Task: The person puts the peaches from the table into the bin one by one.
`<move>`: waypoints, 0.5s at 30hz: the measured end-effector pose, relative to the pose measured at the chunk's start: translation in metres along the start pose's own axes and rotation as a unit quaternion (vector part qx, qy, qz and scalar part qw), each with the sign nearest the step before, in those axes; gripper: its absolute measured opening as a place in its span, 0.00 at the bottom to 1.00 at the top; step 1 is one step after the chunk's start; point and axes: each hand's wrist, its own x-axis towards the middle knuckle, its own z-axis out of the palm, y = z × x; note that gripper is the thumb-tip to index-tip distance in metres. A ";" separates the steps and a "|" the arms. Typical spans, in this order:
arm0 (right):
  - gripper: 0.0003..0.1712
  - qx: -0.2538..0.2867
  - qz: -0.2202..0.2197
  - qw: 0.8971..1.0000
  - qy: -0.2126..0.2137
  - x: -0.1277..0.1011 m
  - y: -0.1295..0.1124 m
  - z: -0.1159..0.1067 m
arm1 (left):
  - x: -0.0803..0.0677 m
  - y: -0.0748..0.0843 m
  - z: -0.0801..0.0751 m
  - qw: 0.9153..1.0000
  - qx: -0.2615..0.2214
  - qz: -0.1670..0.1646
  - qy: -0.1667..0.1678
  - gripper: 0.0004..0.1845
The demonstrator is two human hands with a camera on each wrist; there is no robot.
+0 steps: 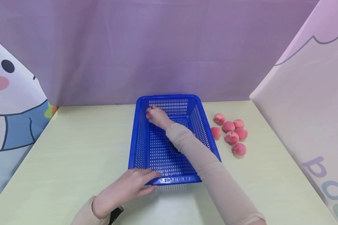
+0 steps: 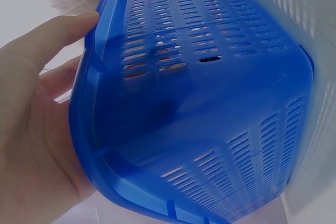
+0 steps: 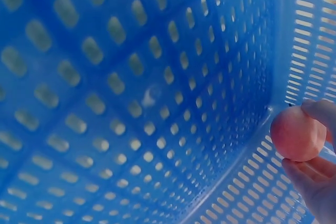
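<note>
A blue plastic basket with slotted sides stands on the table, its long side running away from me. At its near rim, left of the middle, my left hand grips the edge, thumb and fingers on either side of it. Inside, toward the far left corner, my right hand holds a pinkish-red peach between thumb and fingers. In the right wrist view the peach shows above the slotted plastic, with a short dark stem at its top. My right forearm crosses over the basket and hides part of its floor and right wall.
Several more peaches lie loosely grouped on the pale table just right of the basket. A purple cloth backdrop hangs behind the table. Printed panels stand along the left and right sides.
</note>
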 end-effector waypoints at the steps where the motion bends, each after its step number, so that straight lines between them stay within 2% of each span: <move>1: 0.22 0.000 0.000 1.000 0.001 0.000 0.000 0.001 | 0.000 0.000 0.000 1.000 -0.001 -0.001 -0.001 0.13; 15: 0.24 -0.019 0.014 1.000 -0.013 0.002 0.000 0.012 | 0.000 0.002 -0.001 1.000 -0.002 -0.006 -0.003 0.13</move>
